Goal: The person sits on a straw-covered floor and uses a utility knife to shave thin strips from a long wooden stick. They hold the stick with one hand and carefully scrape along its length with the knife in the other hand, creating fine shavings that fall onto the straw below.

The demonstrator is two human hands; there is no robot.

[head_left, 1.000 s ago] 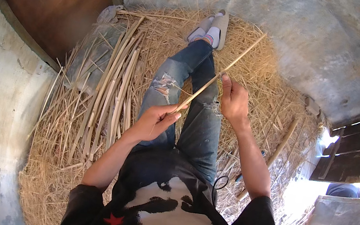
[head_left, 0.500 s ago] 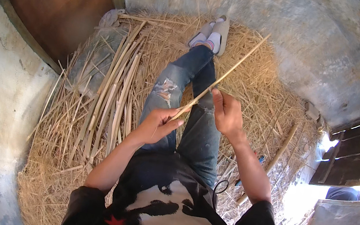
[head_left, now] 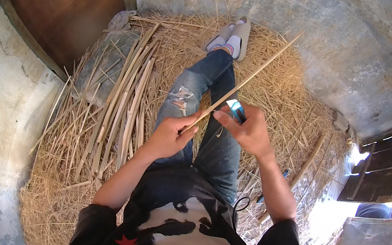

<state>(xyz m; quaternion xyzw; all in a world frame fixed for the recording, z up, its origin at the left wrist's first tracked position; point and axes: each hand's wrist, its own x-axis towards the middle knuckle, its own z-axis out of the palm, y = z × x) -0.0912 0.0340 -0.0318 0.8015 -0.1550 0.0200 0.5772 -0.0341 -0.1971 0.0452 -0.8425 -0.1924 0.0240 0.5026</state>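
A long thin bamboo strip (head_left: 261, 70) slants from my lap toward the upper right over my legs. My left hand (head_left: 166, 137) grips its lower end between thumb and fingers, above my thigh. In my right hand (head_left: 255, 132) is a blue utility knife (head_left: 236, 110), with light glinting off its front part. The knife lies just right of the strip, and my right thumb points to the strip close to my left fingers. Whether the blade touches the strip I cannot tell.
Several split bamboo strips (head_left: 126, 90) lie in a pile on my left. Straw-like shavings (head_left: 278, 95) cover the floor around my outstretched legs. A thicker pole (head_left: 308, 159) lies on the right. A brown door panel (head_left: 65, 2) and plastered walls (head_left: 297, 15) stand close by.
My right hand has turned and shifted slightly right and down, bringing the knife's blue side into view. The strip's far end has moved a little up and to the right.
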